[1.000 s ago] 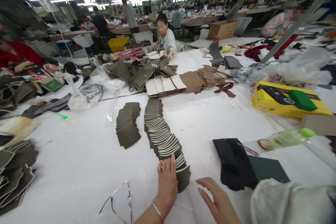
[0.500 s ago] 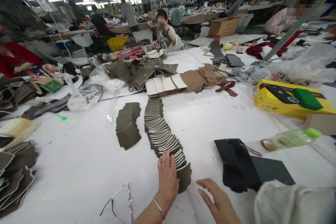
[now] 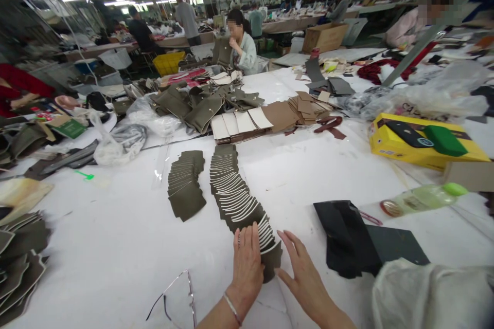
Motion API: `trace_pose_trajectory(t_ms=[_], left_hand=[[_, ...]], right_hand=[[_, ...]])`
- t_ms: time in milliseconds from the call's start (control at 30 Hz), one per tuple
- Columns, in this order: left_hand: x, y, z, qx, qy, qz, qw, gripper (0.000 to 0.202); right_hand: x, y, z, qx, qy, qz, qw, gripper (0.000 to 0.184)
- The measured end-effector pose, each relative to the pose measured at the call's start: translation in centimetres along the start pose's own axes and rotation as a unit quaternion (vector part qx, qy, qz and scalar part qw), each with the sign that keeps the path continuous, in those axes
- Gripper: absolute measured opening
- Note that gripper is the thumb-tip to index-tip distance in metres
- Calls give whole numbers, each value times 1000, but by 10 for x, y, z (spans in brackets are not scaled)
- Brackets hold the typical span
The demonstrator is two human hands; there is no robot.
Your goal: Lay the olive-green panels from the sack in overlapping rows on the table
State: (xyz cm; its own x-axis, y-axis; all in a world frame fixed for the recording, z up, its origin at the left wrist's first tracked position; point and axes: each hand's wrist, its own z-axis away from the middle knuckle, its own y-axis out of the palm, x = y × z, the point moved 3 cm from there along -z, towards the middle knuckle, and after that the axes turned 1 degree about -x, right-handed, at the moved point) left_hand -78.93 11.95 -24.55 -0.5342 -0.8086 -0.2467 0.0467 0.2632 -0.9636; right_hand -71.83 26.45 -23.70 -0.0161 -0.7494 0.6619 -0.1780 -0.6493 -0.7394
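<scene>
A curved, overlapping row of dark olive leather pieces (image 3: 235, 198) with pale edges runs down the white table toward me. My left hand (image 3: 247, 262), a bracelet at its wrist, lies flat over the left side of the row's near end, fingers stretched out. My right hand (image 3: 303, 275) is beside the near end on the right, open, thumb and fingers apart. Its thumb tip is at the edge of the nearest piece; whether it touches, I cannot tell. A shorter fanned stack of olive pieces (image 3: 187, 187) rests to the left of the row.
Eyeglasses (image 3: 190, 293) lie at the front left. Black sheets (image 3: 345, 239) and a bottle (image 3: 420, 200) are to the right, near a yellow box (image 3: 428, 144). White and brown pieces (image 3: 247, 122) are stacked beyond the row. A person (image 3: 243, 46) sits across the table.
My right hand has moved left and forward to the row's near end. A gap has opened among the pieces just beyond my left fingers. The person across has lowered an olive piece.
</scene>
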Motion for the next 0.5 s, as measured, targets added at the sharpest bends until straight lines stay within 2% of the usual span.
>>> trace_pose_trajectory(t_ms=[100, 233, 333, 400, 500], left_hand=[[-3, 0, 4, 38, -10, 26, 999, 92], [-1, -3, 10, 75, 1, 7, 997, 79], [3, -7, 12, 86, -8, -4, 996, 67], [5, -7, 13, 118, -20, 6, 993, 57], [3, -8, 15, 156, -6, 16, 988, 50]], right_hand=[[22, -8, -29, 62, -89, 142, 984, 87], [40, 3, -50, 148, -190, 207, 948, 85], [40, 22, -51, 160, -199, 236, 937, 67], [37, 32, -47, 163, -193, 254, 934, 54], [33, 35, -39, 180, -183, 267, 929, 51]])
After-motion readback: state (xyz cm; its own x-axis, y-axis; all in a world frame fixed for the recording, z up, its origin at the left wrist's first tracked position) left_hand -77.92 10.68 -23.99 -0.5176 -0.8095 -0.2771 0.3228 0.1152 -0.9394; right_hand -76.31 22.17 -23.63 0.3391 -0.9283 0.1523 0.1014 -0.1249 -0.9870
